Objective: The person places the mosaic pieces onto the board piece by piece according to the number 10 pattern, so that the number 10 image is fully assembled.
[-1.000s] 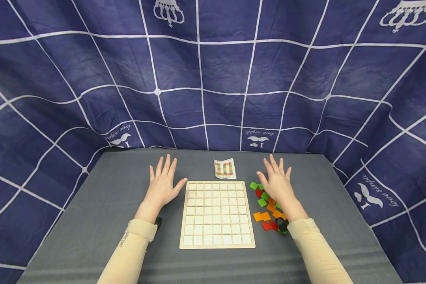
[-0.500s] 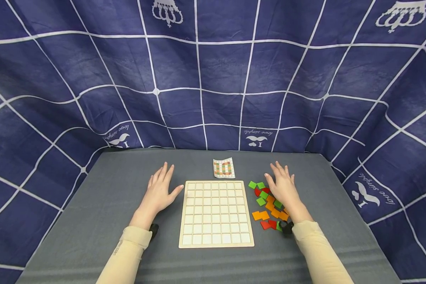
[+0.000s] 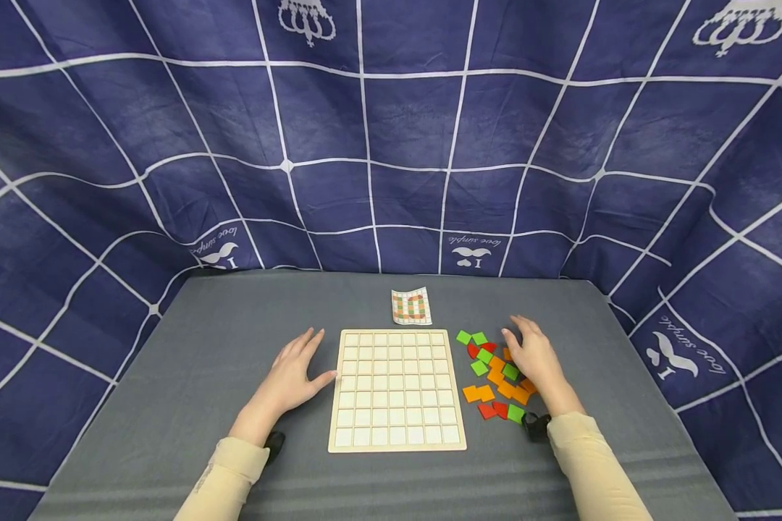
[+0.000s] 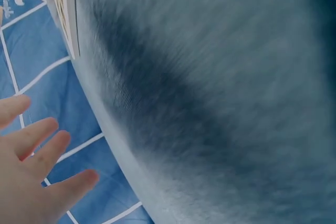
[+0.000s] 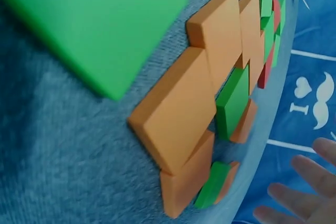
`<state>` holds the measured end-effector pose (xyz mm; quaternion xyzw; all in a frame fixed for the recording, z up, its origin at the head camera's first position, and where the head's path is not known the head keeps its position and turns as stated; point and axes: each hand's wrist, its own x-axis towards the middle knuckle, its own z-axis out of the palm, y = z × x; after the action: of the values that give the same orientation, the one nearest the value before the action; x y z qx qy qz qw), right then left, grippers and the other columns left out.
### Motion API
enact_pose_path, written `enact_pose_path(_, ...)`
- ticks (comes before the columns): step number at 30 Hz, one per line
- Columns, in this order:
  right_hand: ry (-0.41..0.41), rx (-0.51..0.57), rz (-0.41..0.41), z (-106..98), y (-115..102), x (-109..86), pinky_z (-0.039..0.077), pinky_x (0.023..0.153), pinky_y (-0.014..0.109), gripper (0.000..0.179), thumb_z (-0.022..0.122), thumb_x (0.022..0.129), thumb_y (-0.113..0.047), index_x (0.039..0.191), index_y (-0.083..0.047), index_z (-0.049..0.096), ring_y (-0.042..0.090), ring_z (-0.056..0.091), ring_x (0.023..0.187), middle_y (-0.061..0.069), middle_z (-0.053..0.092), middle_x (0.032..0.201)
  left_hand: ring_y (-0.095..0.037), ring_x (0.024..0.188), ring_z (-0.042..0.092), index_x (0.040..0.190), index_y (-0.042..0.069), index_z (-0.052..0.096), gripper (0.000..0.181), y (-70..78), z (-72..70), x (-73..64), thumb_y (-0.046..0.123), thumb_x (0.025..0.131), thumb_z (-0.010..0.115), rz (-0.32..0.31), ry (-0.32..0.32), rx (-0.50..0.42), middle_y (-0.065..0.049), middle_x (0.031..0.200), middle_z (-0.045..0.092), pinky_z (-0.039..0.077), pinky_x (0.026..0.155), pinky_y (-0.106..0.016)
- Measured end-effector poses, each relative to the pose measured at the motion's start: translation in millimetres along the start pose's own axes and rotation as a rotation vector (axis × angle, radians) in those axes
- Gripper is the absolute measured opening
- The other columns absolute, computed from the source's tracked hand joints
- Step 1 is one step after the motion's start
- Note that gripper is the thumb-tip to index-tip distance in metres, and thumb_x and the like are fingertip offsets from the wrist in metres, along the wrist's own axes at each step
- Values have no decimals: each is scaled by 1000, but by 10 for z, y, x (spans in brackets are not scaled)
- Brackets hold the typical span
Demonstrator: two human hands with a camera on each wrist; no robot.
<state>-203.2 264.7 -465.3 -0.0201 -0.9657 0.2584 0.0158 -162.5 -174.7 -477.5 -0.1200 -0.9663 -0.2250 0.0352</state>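
Observation:
My left hand (image 3: 292,376) is at the left side of a pale wooden grid board (image 3: 397,447), fingers spread and thumb at the board's edge; whether it touches cannot be told. Nothing is in that hand. On the right, my right hand (image 3: 537,359) hovers by a loose pile of flat tiles, holding nothing, its fingers extended. Among them are orange tiles (image 3: 471,394), green tiles (image 3: 515,413) and red tiles (image 3: 486,411). The right wrist view shows a green tile (image 5: 105,24) and an orange tile (image 5: 178,108) up close, with the fingertips at the lower right.
A small printed card (image 3: 411,307) with a coloured grid pattern lies behind the board. Grey cloth (image 3: 234,311) covers the table. Blue curtains (image 3: 404,130) with white lines stand at the back and sides. Each wrist carries a black camera (image 3: 536,427).
Both hands have drawn back toward the person and lowered. The right hand has also shifted right, uncovering more tiles. The board, card and tiles stay in place.

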Motion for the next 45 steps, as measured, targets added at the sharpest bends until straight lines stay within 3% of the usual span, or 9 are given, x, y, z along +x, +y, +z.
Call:
enact_pose_path(10,-4,35,46,4,118,15,38,107,62,48,54,101,-22,141,3,48,48,45,131,31,46,143,-43,147,27,149,3,41,90,45,43,-200,47,80,77,16,-128,-50,-23,157,35,19,113,-72)
enact_pose_path(19,-34,74,83,37,213,-25,45,97,58,53,67,93,-27,134,5,55,42,55,111,29,55,128,-44,149,20,151,6,38,111,109,60,-314,47,63,90,1,-244,-130,-22,159,28,13,114,-72)
enact_pose_path(24,19,95,116,45,257,-39,44,92,54,48,70,91,-22,128,5,59,39,52,104,27,55,118,-45,149,19,151,7,40,112,97,78,-339,43,59,93,-13,-251,-145,-23,160,27,12,114,-73)
enact_pose_path(28,84,116,175,27,307,-54,38,97,56,47,70,90,-18,128,6,58,42,46,109,28,51,122,-46,149,17,151,9,39,111,91,93,-352,40,59,94,-24,-258,-149,-23,160,26,10,114,-73)
enact_pose_path(35,50,104,257,59,385,-53,36,103,59,51,69,91,-21,132,6,55,45,42,118,30,50,126,-47,149,14,151,12,42,107,78,122,-365,35,59,94,-52,-267,-161,-22,161,25,7,115,-71)
enact_pose_path(45,34,103,290,66,403,-59,35,103,59,46,68,92,-21,125,8,57,46,41,118,29,52,119,-46,150,10,151,13,42,108,64,165,-372,38,59,93,-71,-285,-155,-23,161,22,4,117,-69)
